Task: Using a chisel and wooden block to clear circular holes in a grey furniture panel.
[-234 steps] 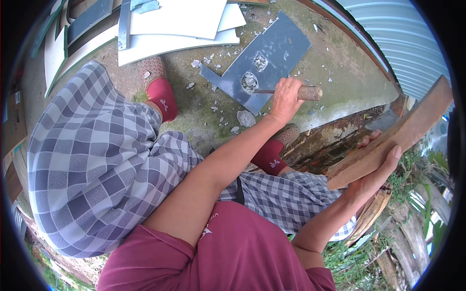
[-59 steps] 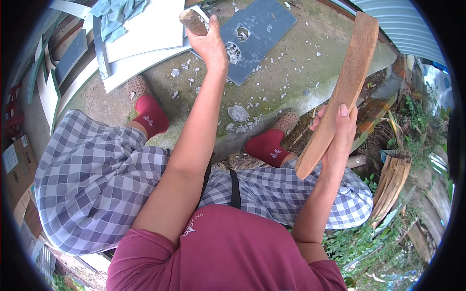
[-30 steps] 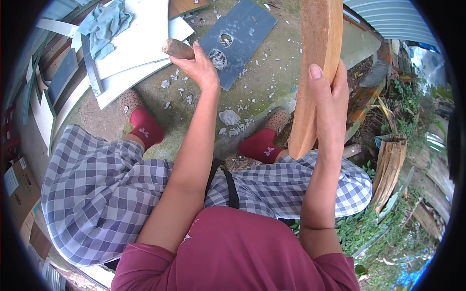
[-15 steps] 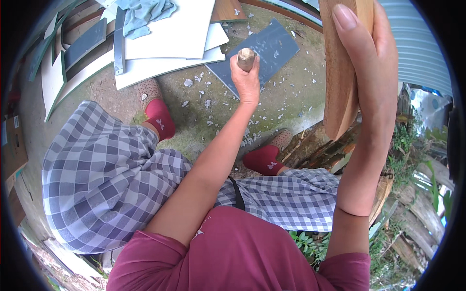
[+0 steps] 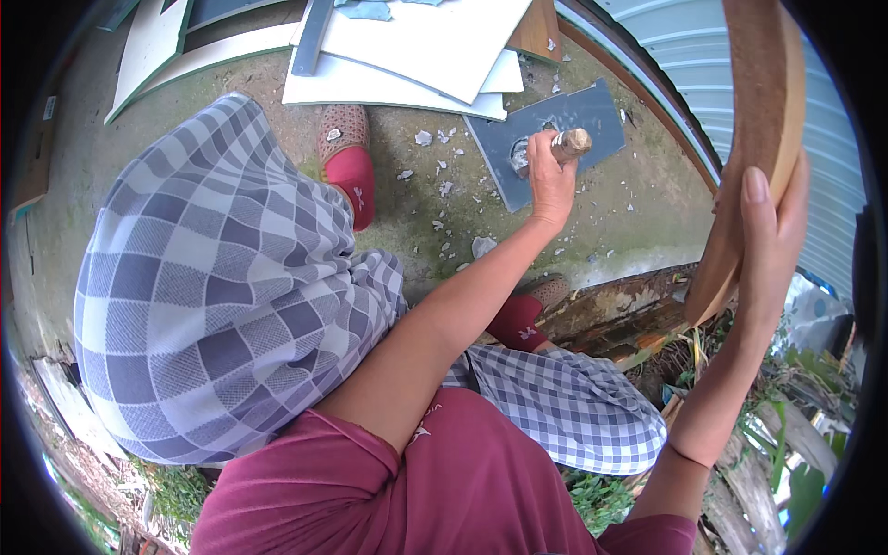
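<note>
My left hand (image 5: 552, 185) is closed around a tool's round wooden handle (image 5: 573, 143) with a pale band; its working end is hidden below the fist. The handle leans to the right over a dark grey board (image 5: 603, 109) that lies on the ground. White scuffs and a pale rounded patch mark the board's surface beside the hand. Raised at the right, my right hand (image 5: 777, 222) grips a long, thick piece of wood (image 5: 760, 102), upright with its lower end slightly angled. The wood is apart from the handle.
White panels (image 5: 416, 42) are stacked beyond my feet, with a blue cloth (image 5: 365, 9) on top. Pale chips (image 5: 446, 189) litter the concrete. A corrugated sheet (image 5: 661, 37) stands at the right, above a rough wooden edge (image 5: 601, 314) and plants.
The view has shifted, so the board and panels sit farther right and higher. The handle in my left hand now tips rightward. My right hand still holds the wood and appears lower in the picture.
</note>
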`<state>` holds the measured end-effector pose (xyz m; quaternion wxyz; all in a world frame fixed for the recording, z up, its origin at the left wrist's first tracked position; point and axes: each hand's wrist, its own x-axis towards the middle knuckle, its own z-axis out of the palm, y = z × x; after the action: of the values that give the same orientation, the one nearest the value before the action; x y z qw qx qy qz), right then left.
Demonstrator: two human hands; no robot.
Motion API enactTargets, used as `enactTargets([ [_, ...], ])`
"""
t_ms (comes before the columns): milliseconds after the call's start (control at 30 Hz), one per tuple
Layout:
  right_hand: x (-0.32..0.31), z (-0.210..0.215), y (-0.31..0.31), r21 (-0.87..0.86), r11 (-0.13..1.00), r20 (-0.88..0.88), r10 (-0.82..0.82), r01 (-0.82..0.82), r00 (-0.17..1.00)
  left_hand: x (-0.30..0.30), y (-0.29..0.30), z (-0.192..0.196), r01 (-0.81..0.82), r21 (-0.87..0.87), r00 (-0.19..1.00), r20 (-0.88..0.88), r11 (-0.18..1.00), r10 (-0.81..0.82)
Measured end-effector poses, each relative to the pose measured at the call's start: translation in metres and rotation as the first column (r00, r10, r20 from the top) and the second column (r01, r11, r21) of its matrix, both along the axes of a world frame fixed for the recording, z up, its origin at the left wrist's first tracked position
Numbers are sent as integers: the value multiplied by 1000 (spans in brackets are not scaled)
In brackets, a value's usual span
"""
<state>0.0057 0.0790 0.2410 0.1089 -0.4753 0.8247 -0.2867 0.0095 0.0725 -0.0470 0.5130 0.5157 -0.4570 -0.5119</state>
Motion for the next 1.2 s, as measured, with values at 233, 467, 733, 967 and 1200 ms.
enactTargets([
  [233, -19, -102, 40, 581, 813, -56, 24, 13, 998, -9, 3, 1, 45, -47, 999, -20, 998, -46],
  [467, -37, -55, 55, 210, 975, -21, -72, 75, 997, -2, 19, 1, 130, -128, 991, 14, 983, -130],
  [733, -65, -32, 121, 180, 949, 49, -271, 258, 961, -8, 39, 17, 380, -374, 922, 79, 846, -380],
  [967, -70, -49, 144, 107, 941, 120, -332, 321, 935, -8, 26, 23, 284, -285, 957, 29, 915, -288],
  [1200, -63, -59, 142, 156, 935, 164, -343, 319, 925, -2, 21, 4, 208, -236, 978, 65, 949, -198],
])
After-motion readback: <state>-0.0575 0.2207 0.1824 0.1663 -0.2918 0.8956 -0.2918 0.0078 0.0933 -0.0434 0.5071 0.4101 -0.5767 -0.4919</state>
